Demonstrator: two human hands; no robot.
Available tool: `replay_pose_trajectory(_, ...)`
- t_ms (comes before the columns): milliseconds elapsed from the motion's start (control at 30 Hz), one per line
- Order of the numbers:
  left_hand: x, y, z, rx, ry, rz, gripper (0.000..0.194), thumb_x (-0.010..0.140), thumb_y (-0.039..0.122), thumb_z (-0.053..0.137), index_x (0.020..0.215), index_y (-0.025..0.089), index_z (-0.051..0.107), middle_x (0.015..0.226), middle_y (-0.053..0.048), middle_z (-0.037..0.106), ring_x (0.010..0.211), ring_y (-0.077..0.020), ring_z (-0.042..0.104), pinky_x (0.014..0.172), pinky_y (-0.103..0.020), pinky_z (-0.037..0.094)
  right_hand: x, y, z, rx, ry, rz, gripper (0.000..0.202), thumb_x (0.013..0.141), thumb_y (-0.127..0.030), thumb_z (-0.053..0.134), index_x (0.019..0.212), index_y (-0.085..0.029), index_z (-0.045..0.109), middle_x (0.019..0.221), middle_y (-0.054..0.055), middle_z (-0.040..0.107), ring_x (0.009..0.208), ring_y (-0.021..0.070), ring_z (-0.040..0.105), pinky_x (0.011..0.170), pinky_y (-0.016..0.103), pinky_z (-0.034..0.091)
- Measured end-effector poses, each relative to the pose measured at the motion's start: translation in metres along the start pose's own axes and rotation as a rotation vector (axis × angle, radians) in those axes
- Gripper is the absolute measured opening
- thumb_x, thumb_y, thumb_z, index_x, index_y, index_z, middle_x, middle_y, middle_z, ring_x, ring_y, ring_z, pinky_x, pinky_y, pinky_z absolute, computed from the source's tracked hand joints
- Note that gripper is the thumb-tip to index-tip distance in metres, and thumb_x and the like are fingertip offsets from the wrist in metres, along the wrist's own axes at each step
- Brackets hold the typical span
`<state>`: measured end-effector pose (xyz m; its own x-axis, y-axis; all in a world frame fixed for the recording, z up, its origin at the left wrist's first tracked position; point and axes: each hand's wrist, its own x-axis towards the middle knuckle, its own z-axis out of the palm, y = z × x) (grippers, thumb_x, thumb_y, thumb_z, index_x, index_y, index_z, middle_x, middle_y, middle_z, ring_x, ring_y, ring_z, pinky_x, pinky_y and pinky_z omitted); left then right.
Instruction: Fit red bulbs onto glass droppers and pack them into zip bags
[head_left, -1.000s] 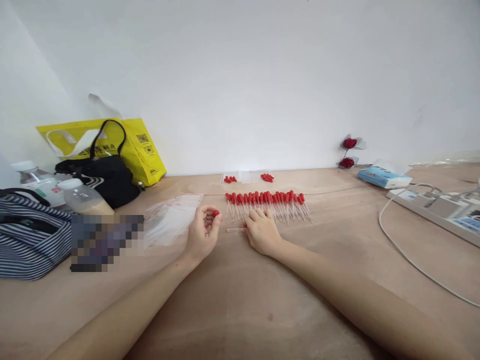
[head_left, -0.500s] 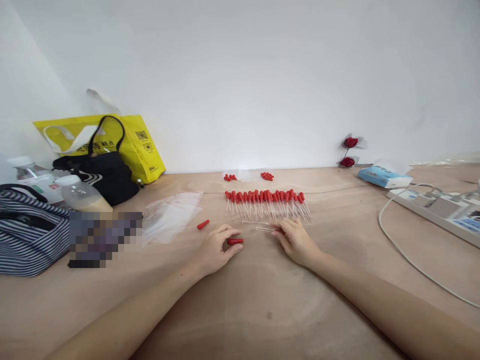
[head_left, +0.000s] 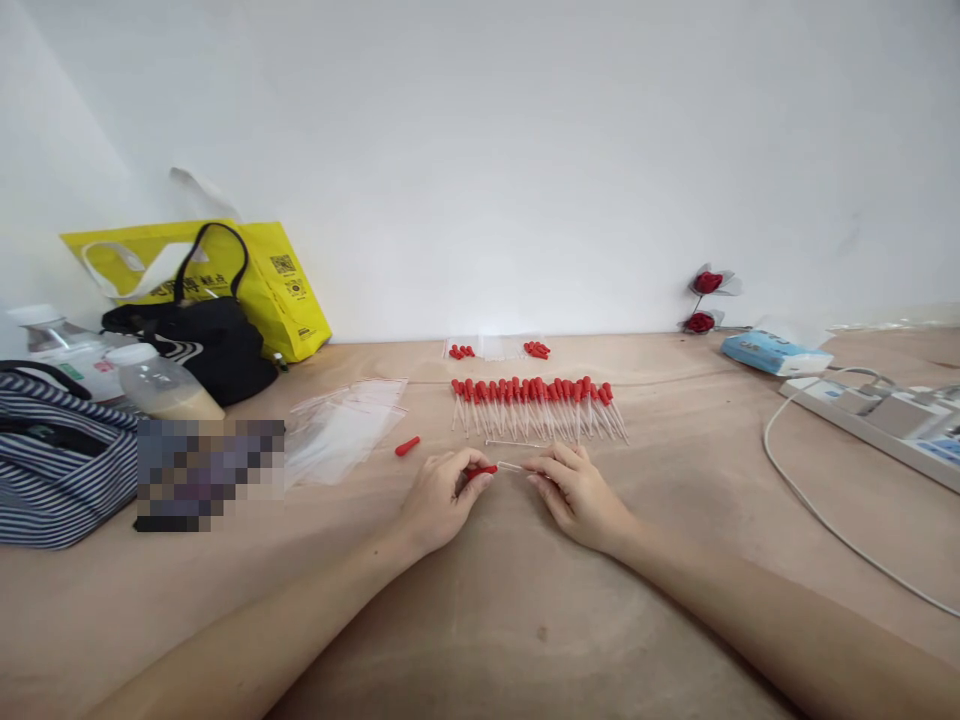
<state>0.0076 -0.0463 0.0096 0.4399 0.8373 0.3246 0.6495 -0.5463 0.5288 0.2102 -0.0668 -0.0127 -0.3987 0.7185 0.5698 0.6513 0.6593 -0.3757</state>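
Observation:
My left hand [head_left: 448,500] pinches a red rubber dropper bulb [head_left: 484,471] between thumb and fingers. Facing it, my right hand [head_left: 576,495] is closed on a clear glass dropper tube [head_left: 510,466], whose end points left at the bulb's mouth; whether they touch I cannot tell. Another clear tube [head_left: 510,443] lies on the table just beyond my fingers. Behind it stretches a row of droppers [head_left: 536,395] with red bulbs at the far end. A loose red bulb [head_left: 407,446] rests to the left of my left hand.
Clear zip bags [head_left: 349,430] lie at left, and a bag with red bulbs [head_left: 499,348] is by the wall. Farther left are a bottle [head_left: 169,385], a striped pouch [head_left: 67,460] and a yellow bag [head_left: 289,300]. At right are a tissue pack [head_left: 772,352] and a power strip [head_left: 870,410].
My left fingers have closed on the red bulb and lifted it slightly. My right hand has brought the glass tube left, so its end is now close to the bulb.

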Motion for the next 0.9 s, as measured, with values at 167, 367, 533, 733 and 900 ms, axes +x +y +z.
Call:
replay_pose_trajectory(167,-0.0005,-0.0024,0.0041,-0.086,0.015,-0.049,0.014,0.081,0.028,0.048,0.089,0.021,0.058,0.082,0.0,0.062,0.076,-0.0153,0.055,0.071,-0.028,0.042,-0.0004,0.001,0.0018,-0.012,-0.001,-0.023,0.021,0.084,-0.018,0.042,0.098,-0.017,0.057,0.082,0.006,0.058,0.076,0.0151,0.05,0.074,0.032,0.034)
replay_pose_trajectory(367,0.0014,-0.0048,0.0088,-0.072,0.04,-0.055,0.015,0.08,0.028,0.05,0.085,0.021,0.062,0.077,-0.001,0.06,0.071,-0.0148,0.054,0.065,-0.027,0.043,-0.0002,0.001,0.0023,-0.05,0.005,-0.08,0.02,0.084,-0.018,0.041,0.092,-0.017,0.06,0.078,0.005,0.058,0.072,0.0141,0.048,0.075,0.033,0.03)
replay_pose_trajectory(533,0.0007,-0.0015,0.0072,-0.002,0.075,0.108,0.012,0.08,0.025,0.051,0.079,0.019,0.061,0.07,0.0,0.059,0.072,-0.0151,0.052,0.069,-0.029,0.041,0.0014,-0.0001,-0.0017,-0.08,0.0,-0.168,0.023,0.084,-0.014,0.038,0.093,-0.016,0.059,0.077,0.004,0.057,0.07,0.013,0.047,0.074,0.032,0.027)
replay_pose_trajectory(733,-0.0026,0.0022,0.007,0.071,0.083,0.291,0.013,0.083,0.023,0.047,0.079,0.018,0.058,0.072,-0.001,0.061,0.073,-0.0149,0.051,0.072,-0.031,0.037,0.0022,0.0002,-0.0037,-0.125,-0.02,-0.222,0.025,0.079,-0.007,0.036,0.086,-0.016,0.059,0.076,0.004,0.055,0.066,0.0122,0.043,0.071,0.031,0.025)
replay_pose_trajectory(900,-0.0037,0.0026,0.0079,0.095,0.082,0.333,0.013,0.083,0.024,0.047,0.078,0.018,0.057,0.072,-0.001,0.061,0.073,-0.0152,0.051,0.073,-0.031,0.036,0.0039,-0.0019,-0.002,-0.134,-0.019,-0.224,0.023,0.08,-0.009,0.036,0.085,-0.015,0.058,0.073,0.003,0.053,0.064,0.0123,0.041,0.069,0.03,0.024)
